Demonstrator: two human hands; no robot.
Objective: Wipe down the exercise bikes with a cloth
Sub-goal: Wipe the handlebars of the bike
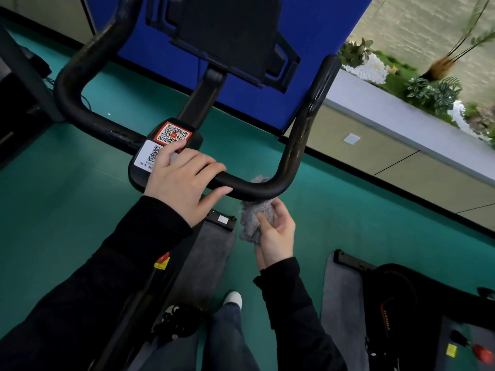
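right now the right hand (276,234) is bunching the cloth (254,218) up against the underside of the bike's (198,103) bar (257,187), at its right bend. the left hand (182,183) is lying over the bar's middle, fingers nearly straight, steadying it. likely best: wrapping the cloth right round the tube, pressing firmly, then sliding slowly up the right arm.

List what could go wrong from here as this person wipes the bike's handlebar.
The left hand rests on the middle of the handlebar, so that stretch may go unwiped. The grey cloth is bunched in the right hand under the bend, so little of it may meet the bar. Rubbing across the QR stickers could lift their edges.
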